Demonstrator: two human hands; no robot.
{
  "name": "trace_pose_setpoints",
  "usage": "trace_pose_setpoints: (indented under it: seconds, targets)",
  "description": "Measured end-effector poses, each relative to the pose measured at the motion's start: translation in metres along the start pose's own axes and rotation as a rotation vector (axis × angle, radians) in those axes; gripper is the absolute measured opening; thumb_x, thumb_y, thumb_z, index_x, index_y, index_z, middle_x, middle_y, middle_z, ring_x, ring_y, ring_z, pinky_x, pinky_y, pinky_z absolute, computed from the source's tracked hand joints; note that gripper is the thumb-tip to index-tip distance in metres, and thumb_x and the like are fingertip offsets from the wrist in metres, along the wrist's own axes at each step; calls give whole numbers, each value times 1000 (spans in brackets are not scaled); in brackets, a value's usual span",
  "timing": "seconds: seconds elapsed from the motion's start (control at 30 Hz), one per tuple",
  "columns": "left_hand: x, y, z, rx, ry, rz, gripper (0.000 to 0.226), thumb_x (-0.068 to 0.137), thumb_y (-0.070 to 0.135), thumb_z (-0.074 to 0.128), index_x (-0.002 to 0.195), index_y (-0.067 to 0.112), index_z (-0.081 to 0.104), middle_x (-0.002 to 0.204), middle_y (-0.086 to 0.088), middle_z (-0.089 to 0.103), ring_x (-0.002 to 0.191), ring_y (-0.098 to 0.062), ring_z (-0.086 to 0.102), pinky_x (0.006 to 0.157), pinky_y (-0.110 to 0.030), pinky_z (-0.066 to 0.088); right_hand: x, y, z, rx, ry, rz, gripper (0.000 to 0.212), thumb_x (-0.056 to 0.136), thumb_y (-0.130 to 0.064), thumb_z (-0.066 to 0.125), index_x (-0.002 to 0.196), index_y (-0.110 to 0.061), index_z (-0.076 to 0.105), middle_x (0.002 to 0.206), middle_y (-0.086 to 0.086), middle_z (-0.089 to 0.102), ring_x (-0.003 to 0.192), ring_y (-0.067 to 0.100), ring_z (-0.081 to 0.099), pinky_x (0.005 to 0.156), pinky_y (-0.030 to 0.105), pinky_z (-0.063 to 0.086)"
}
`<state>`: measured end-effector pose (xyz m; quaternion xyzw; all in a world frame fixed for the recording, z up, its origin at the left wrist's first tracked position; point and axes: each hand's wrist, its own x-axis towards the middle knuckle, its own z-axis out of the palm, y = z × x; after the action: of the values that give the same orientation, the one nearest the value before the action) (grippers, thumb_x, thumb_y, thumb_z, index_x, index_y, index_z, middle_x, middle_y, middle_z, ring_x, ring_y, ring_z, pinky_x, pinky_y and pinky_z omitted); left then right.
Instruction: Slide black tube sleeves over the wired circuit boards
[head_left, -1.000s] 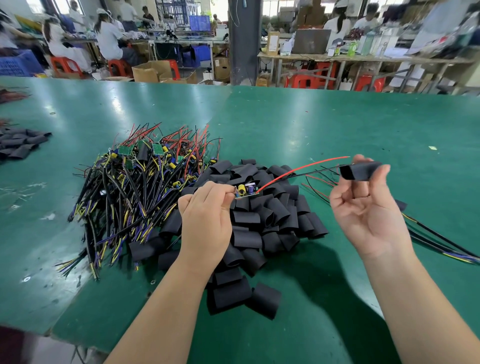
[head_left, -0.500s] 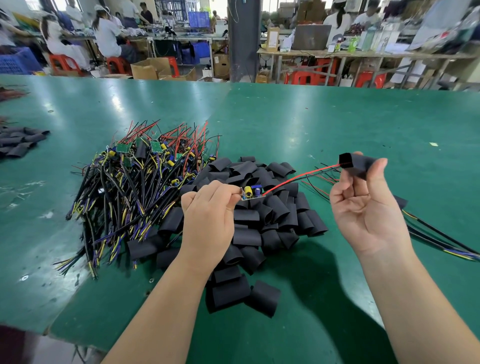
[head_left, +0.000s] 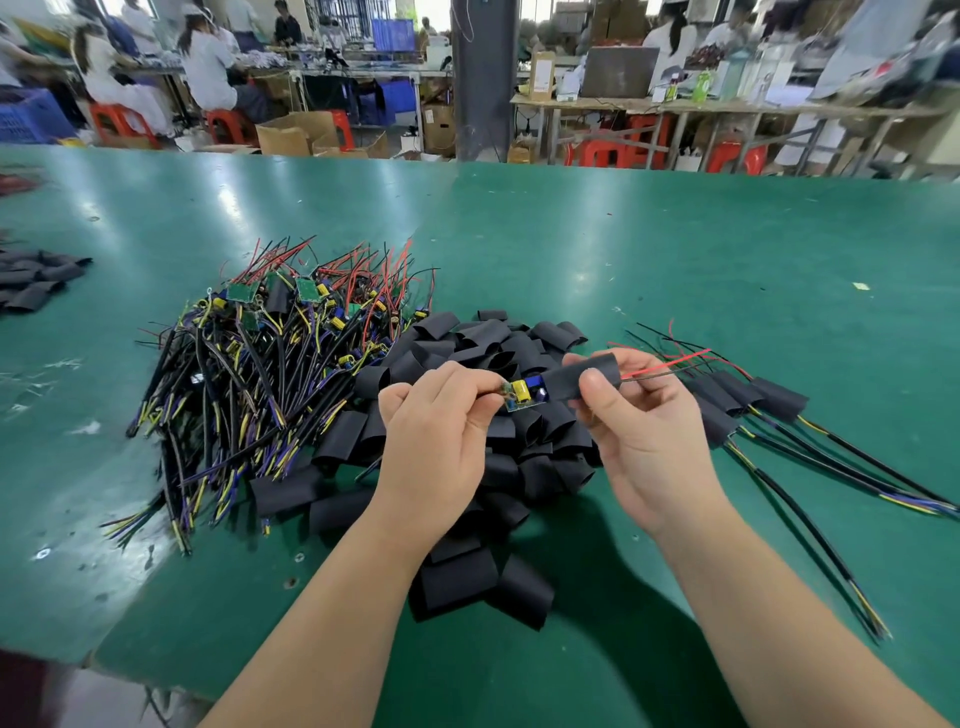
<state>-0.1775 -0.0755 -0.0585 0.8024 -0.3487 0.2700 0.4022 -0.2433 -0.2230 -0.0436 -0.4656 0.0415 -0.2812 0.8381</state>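
One circuit board (head_left: 523, 394) is being worked on. Our left hand (head_left: 436, 431) pinches its wired end, and our right hand (head_left: 654, 441) has thumb and fingers clamped on a black sleeve (head_left: 565, 387). The red and black leads (head_left: 670, 362) poke out past our right fingers, while the board itself shows uncovered between the hands, at the sleeve's mouth. We judge this piece about half threaded.

Several sleeved boards (head_left: 774, 397) lie on the surface (head_left: 675, 249) just right of our right fingers, so a small share of the job looks done. Far more is left: a big tangle of bare wired boards (head_left: 249, 374) sits to the left of our left fingers, and a heap of loose sleeves (head_left: 540, 462) lies beneath both hands.
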Motion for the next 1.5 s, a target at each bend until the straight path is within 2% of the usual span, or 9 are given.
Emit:
trace_pose_setpoints:
  seconds: [0.13, 0.37, 0.53, 0.7, 0.87, 1.03, 1.2, 1.3, 1.5]
  targets:
    - [0, 2, 1, -15, -21, 3, 32, 97, 30, 37, 94, 15, 66, 84, 11, 58, 72, -6, 46, 70, -32, 23, -1, 1, -1, 43, -32, 33, 29, 59, -16, 76, 85, -14, 64, 91, 7, 75, 67, 12, 67, 60, 19, 52]
    - [-1, 4, 1, -61, -28, 15, 29, 96, 29, 38, 92, 14, 63, 83, 15, 53, 73, -4, 44, 72, -32, 23, 0, -2, -2, -60, -38, -34, 42, 59, -18, 78, 92, -9, 56, 92, 11, 75, 77, 16, 70, 65, 22, 54]
    - [-3, 5, 3, -109, -75, 1, 27, 95, 29, 37, 92, 17, 61, 81, 18, 50, 73, -1, 41, 74, -36, 25, -3, -5, -4, 51, -233, 99, 39, 48, -27, 93, 80, -21, 73, 94, 10, 74, 70, 12, 68, 60, 18, 53]
    - [-3, 0, 4, -116, -99, -37, 13, 93, 21, 48, 91, 22, 61, 74, 21, 48, 76, 12, 41, 75, -35, 25, -5, 0, 1, -79, -219, 96, 38, 58, -5, 77, 90, -10, 56, 95, 12, 74, 69, 16, 65, 62, 20, 52]
    - [-3, -5, 4, -104, -91, -46, 10, 91, 23, 52, 90, 22, 62, 70, 22, 46, 71, 10, 42, 75, -32, 25, -7, 3, 1, -133, -207, 55, 34, 62, -4, 71, 91, -9, 55, 97, 11, 74, 66, 15, 65, 64, 20, 52]
    - [-3, -4, 1, -113, -114, -57, 8, 89, 27, 54, 89, 26, 62, 72, 24, 51, 72, 7, 46, 78, -30, 26, -8, 7, 1, -288, -190, -65, 34, 63, -5, 74, 92, -14, 59, 101, 9, 74, 89, 17, 70, 76, 23, 53]
    - [0, -4, -3, -161, -118, -70, 5, 84, 28, 63, 82, 28, 68, 64, 20, 55, 63, -1, 51, 74, -43, 38, -9, 10, 0, -252, -305, 13, 31, 63, -7, 79, 90, -20, 70, 100, 5, 74, 92, 18, 69, 80, 26, 54]
    - [0, -5, -3, -140, -107, -80, 6, 81, 32, 65, 79, 28, 70, 60, 23, 52, 64, 2, 49, 76, -38, 34, -11, 11, 2, -300, -309, 46, 28, 69, -4, 77, 91, -20, 73, 96, 5, 73, 88, 17, 67, 79, 27, 54]
    - [-1, -5, -1, -131, -86, -120, 4, 81, 40, 64, 85, 39, 65, 71, 23, 60, 75, -1, 56, 87, -38, 33, -15, 14, 11, -362, -153, 163, 32, 85, 0, 62, 108, -19, 50, 87, 2, 71, 73, 12, 65, 69, 26, 56]
